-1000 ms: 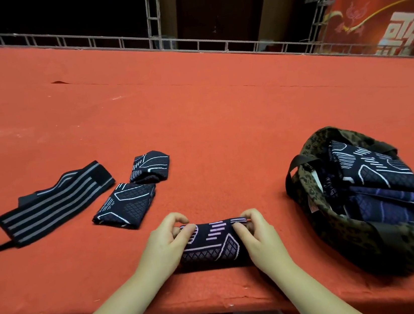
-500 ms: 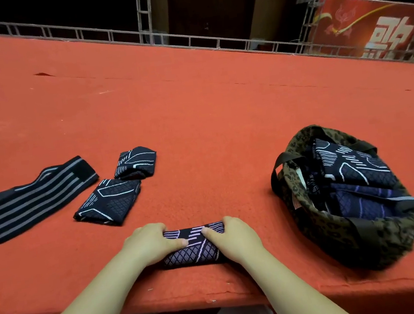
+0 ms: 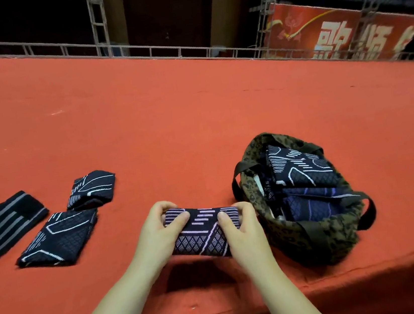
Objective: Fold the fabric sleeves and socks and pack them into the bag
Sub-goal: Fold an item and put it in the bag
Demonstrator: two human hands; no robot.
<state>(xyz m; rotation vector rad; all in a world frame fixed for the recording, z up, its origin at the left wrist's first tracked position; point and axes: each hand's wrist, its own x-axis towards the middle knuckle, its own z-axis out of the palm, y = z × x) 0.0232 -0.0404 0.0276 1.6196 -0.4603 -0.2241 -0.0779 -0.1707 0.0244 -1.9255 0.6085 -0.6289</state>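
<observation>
A folded dark sock with lilac lines (image 3: 203, 232) is held just above the red table, close to the front edge. My left hand (image 3: 155, 233) grips its left end and my right hand (image 3: 242, 227) grips its right end, thumbs on top. The leopard-print bag (image 3: 314, 237) stands open right of my right hand, with several folded dark pieces (image 3: 297, 168) inside. Two folded dark socks with white lines lie to the left, one nearer (image 3: 60, 238) and one farther (image 3: 91, 189). A black sleeve with grey stripes (image 3: 2, 227) lies unfolded at the far left.
The red felt table (image 3: 196, 121) stretches wide behind the objects. A metal rail (image 3: 150, 51) runs along its far edge, with a red banner (image 3: 342, 33) beyond it at the right. The table's front edge (image 3: 246, 307) is just below my forearms.
The sock was pressed flat on the table half a second ago; now both hands have lifted it and carried it to the right, toward the bag.
</observation>
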